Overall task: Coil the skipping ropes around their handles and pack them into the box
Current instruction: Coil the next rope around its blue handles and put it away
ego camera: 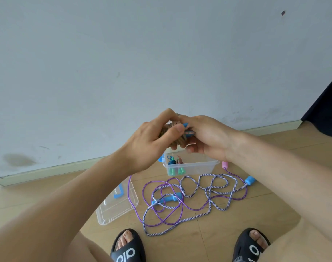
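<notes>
Hands: two, raised together above the box; left hand (152, 137) curled around a brown rope coil wound on blue handles (177, 138), right hand (206, 138) pinching the coil's handle end.
Clear plastic box (206, 164): one, open on the wooden floor by the wall; two coiled ropes with green handles (175, 166) inside.
Clear lid with blue clip (119, 203): one, flat, left of the loose ropes.
Loose ropes: two, tangled on the floor: thin purple cord with pink handle (180, 203), striped blue-white twisted rope with blue handles (214, 188).
Black slides (127, 248): two, bottom edge.
</notes>
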`<state>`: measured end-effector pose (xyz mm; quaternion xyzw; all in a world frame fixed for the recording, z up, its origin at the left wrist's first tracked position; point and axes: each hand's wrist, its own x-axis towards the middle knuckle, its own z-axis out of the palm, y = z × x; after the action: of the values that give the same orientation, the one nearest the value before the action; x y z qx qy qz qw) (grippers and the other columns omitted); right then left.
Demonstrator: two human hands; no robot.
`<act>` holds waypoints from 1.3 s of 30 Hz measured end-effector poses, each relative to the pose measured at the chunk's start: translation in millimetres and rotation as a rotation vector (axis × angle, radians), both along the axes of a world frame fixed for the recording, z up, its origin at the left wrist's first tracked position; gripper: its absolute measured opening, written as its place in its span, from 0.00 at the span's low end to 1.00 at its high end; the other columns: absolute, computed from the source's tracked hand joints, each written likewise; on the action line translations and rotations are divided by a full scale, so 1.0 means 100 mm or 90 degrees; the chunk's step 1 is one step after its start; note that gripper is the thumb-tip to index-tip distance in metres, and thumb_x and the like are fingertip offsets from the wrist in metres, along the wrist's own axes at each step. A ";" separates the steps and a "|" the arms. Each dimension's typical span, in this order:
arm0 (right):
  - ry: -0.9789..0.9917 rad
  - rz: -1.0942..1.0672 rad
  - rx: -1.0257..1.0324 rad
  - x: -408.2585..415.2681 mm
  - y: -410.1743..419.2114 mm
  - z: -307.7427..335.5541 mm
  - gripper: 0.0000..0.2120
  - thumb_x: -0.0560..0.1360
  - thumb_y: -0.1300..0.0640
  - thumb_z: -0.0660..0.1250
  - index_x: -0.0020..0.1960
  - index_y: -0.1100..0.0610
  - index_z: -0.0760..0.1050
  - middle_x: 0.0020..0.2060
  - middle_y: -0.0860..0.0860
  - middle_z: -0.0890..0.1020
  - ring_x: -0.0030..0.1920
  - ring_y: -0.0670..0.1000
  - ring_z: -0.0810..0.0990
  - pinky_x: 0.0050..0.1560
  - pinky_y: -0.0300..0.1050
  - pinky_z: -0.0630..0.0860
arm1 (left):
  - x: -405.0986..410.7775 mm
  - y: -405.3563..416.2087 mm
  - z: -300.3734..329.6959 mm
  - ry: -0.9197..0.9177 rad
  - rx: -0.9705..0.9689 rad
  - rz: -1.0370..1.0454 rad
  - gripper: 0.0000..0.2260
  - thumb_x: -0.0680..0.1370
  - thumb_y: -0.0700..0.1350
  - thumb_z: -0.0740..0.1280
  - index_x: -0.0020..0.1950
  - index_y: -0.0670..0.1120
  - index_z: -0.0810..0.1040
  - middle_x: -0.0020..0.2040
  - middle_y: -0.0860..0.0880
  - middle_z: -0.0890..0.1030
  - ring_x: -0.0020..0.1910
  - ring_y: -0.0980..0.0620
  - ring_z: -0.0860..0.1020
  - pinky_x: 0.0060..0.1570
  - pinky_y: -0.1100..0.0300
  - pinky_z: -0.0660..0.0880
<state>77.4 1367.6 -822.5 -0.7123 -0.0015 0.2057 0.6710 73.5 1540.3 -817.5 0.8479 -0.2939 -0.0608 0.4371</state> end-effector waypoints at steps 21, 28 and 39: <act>-0.130 -0.139 -0.102 -0.23 -0.10 0.14 0.10 0.79 0.54 0.68 0.49 0.62 0.81 0.40 0.54 0.81 0.31 0.44 0.80 0.29 0.35 0.74 | 0.25 0.10 -0.01 0.195 -0.097 0.086 0.13 0.85 0.51 0.55 0.53 0.41 0.70 0.40 0.39 0.82 0.31 0.47 0.70 0.32 0.55 0.66; -0.118 -0.190 -0.050 -0.15 -0.07 0.06 0.10 0.79 0.59 0.65 0.45 0.65 0.81 0.34 0.55 0.81 0.35 0.51 0.81 0.37 0.43 0.80 | 0.23 0.06 0.00 0.182 -0.091 0.059 0.11 0.85 0.51 0.56 0.50 0.45 0.71 0.41 0.40 0.82 0.33 0.47 0.71 0.35 0.53 0.68; 0.035 -0.231 0.186 -0.12 -0.20 0.19 0.05 0.78 0.68 0.65 0.47 0.59 0.74 0.35 0.58 0.82 0.33 0.51 0.82 0.33 0.39 0.79 | 0.14 0.08 0.04 0.143 -0.054 0.020 0.09 0.84 0.51 0.57 0.51 0.47 0.72 0.40 0.43 0.83 0.33 0.50 0.71 0.35 0.58 0.70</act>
<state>65.0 1347.9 -803.6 -0.5901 0.1153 0.0988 0.7929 87.1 1548.2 -813.8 0.8209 -0.2320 -0.1358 0.5038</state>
